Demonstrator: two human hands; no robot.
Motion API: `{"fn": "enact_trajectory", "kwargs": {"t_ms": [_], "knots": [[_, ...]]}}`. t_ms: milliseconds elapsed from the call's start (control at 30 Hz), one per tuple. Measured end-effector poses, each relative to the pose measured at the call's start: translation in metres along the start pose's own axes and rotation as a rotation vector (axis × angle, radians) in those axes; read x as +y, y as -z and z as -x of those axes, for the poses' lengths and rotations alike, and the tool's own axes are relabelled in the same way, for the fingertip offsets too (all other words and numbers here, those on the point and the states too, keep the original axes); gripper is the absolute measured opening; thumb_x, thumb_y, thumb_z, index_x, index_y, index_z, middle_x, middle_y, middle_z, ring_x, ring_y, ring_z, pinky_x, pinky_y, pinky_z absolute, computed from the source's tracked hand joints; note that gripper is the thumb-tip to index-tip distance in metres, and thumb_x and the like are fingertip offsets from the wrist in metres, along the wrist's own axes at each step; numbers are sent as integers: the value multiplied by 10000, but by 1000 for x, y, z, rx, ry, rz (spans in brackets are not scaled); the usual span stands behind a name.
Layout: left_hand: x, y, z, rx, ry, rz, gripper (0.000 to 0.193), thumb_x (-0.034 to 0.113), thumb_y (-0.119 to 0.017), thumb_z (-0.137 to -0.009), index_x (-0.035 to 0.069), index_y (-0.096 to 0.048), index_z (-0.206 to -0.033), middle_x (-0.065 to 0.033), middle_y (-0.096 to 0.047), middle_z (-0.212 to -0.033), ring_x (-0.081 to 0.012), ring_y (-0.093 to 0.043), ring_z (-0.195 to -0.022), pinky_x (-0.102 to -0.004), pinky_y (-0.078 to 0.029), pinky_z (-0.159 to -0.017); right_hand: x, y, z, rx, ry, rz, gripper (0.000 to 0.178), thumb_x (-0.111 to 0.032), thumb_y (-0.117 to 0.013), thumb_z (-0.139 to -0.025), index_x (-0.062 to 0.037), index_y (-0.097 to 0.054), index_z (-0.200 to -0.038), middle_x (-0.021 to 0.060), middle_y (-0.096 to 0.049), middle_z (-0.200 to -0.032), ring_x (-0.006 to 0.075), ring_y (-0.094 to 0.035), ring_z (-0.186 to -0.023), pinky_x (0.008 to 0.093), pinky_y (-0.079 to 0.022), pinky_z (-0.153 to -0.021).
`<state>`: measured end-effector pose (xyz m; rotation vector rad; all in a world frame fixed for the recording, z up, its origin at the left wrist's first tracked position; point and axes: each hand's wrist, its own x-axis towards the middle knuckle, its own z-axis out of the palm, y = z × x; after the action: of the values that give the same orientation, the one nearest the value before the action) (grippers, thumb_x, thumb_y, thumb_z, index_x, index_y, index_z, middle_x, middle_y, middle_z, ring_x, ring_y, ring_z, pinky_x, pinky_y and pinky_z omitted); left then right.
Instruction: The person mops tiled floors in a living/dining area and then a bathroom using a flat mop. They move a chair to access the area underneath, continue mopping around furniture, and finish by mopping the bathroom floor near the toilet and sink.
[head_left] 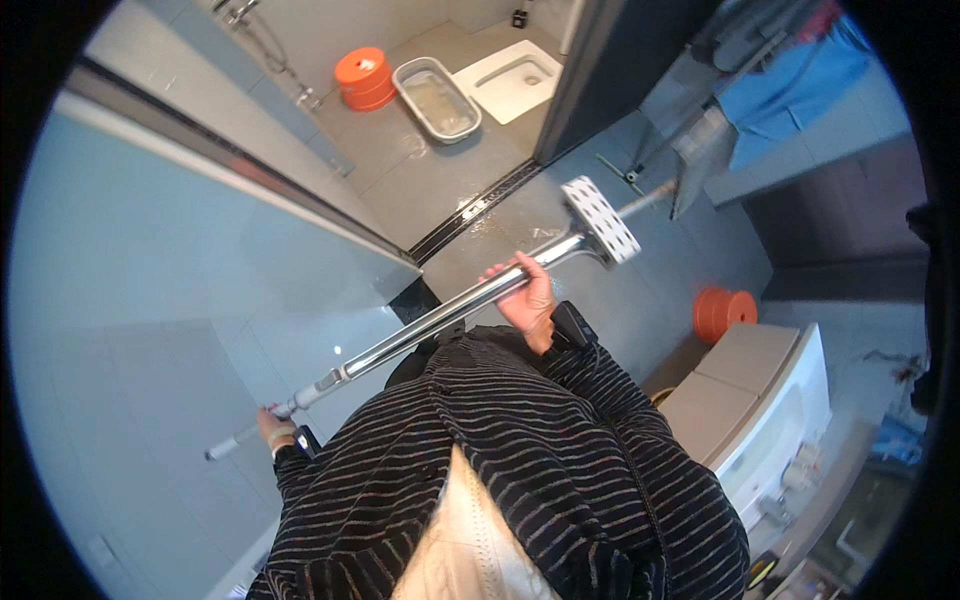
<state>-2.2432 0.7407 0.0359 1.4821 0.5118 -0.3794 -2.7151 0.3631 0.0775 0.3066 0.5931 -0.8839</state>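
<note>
A long-handled mop (430,322) with a shiny metal pole lies slantwise across the view in front of my body. Its rectangular white head (602,222), dotted with dark marks, points to the upper right. My right hand (530,302) is wrapped round the pole from below, not far from the head. Toward the pole's lower left end, my left hand (274,428) grips the light-coloured handle part, its fingers partly hidden. The mop head is held above the grey tiled floor (470,248).
Beyond a dark door sill (475,215) stand an orange stool (365,80), a grey-rimmed tub (469,131) holding water, and a white squat toilet (490,95). A glass panel (200,240) is on my left. To the right are a second orange stool (722,314), a washbasin cabinet (745,375) and a blue cloth (795,90).
</note>
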Motion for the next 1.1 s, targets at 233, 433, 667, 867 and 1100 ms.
{"fn": "enact_trajectory", "kwargs": {"t_ms": [233, 433, 667, 867, 1100], "knots": [[92, 14, 27, -5, -291, 252, 260, 165, -591, -915, 90, -446, -713, -18, -436, -589, -144, -455, -534, -303, -463, -531, -18, 23, -23, 208, 50, 3, 181, -203, -680, -792, -74, -554, -790, 70, -593, -788, 252, -561, -779, 495, -431, -918], [176, 4, 132, 63, -550, 218, 288, 200, -648, -895, 99, -446, -716, -7, -420, -598, -114, -434, -514, -240, -431, -501, -23, 57, -81, 501, -80, 52, 193, -186, -661, -795, -84, -497, -804, 42, -513, -689, 216, -509, -661, 427, -450, -767], [244, -7, 250, 41, -630, 281, 298, 177, -674, -883, 88, -429, -738, -6, -399, -676, -118, -419, -602, -244, -405, -560, -46, 50, -114, 542, -183, 27, 178, -156, -610, -799, -70, -454, -801, 50, -499, -669, 226, -513, -654, 407, -455, -710], [254, -24, 318, -17, -840, 267, 299, 126, -656, -895, 79, -385, -778, -14, -328, -737, -125, -369, -641, -261, -382, -581, -38, 39, -146, 626, -278, 274, 236, -120, -566, -846, 2, -450, -1013, 120, -543, -804, 270, -557, -744, 460, -482, -846], [260, -27, 330, -129, -912, 354, 281, 98, -542, -960, 83, -343, -763, -9, -288, -728, -128, -329, -650, -254, -364, -596, 2, 37, -183, 578, -444, 435, 175, -95, -550, -861, 4, -485, -989, 133, -566, -840, 295, -564, -761, 482, -497, -795]]}}
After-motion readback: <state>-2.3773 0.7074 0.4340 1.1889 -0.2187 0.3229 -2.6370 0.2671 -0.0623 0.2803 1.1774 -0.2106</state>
